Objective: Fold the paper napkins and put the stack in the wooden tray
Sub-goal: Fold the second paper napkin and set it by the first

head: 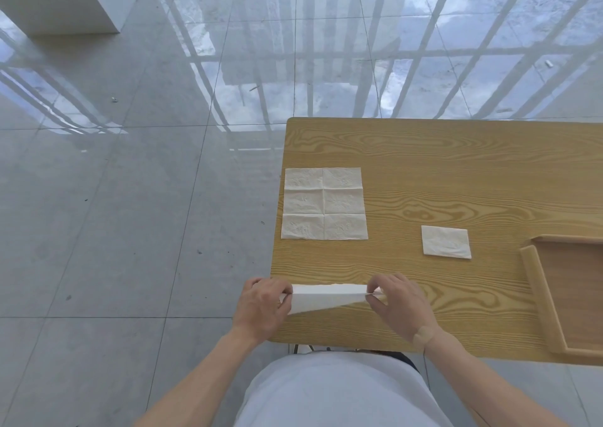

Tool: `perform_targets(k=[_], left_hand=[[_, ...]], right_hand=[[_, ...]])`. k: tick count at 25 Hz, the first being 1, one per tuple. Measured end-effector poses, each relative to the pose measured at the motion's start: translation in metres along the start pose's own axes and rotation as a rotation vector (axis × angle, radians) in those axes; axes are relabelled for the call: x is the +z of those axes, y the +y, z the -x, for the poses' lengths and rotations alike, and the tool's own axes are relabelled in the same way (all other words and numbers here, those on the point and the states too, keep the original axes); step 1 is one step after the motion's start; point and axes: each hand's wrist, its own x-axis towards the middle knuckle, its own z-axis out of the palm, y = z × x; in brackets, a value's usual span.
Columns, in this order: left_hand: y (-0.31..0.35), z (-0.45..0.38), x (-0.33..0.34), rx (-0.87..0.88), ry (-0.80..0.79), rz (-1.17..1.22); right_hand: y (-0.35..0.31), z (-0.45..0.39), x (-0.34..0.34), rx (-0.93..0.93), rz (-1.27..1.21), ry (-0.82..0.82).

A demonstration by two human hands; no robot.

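From the head camera, you have one napkin (326, 297) in work at the near left edge of the table (456, 165). Your left hand (262, 306) pinches its left end, fingers curled over the paper, and your right hand (399, 302) pinches the right end between thumb and fingertips. The sheet is lifted partway into a long narrow fold, with its top edge level between your hands and the lower flap not yet flat.

Further back on the left lies an open napkin (324, 204), spread flat and showing its crease lines, untouched. To the right of it, well apart, sits a folded napkin (446, 241), a small rectangle near the far left corner of the wooden tray (535, 299).

By my reading you are about a third of the way through: one napkin folded, one mid-fold, one still to fold. What shows of the tray holds nothing, so stacking and placing remain.
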Motion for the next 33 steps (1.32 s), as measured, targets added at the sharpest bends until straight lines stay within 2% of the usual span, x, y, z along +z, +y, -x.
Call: perform_targets(k=[3, 9, 16, 25, 28, 33], left_hand=[[0.001, 0.003, -0.005, 0.065, 0.039, 0.005], [-0.001, 0.009, -0.008, 0.027, 0.066, 0.076], [-0.008, 0.011, -0.003, 0.131, 0.066, 0.012], [-0.018, 0.039, 0.017, 0.325, 0.020, -0.100], [-0.021, 0.045, 0.020, 0.321, -0.007, -0.131], [-0.018, 0.042, 0.022, 0.186, -0.051, -0.128]], right_hand=[[-0.003, 0.009, -0.004, -0.034, -0.004, 0.061], [-0.004, 0.017, 0.000, 0.053, -0.124, 0.108], [-0.004, 0.023, 0.009, 0.006, -0.015, 0.212], [0.004, 0.049, 0.037, 0.025, 0.081, 0.157], [0.004, 0.052, 0.042, 0.045, 0.100, 0.159], [0.002, 0.051, 0.049, 0.087, 0.138, 0.169]])
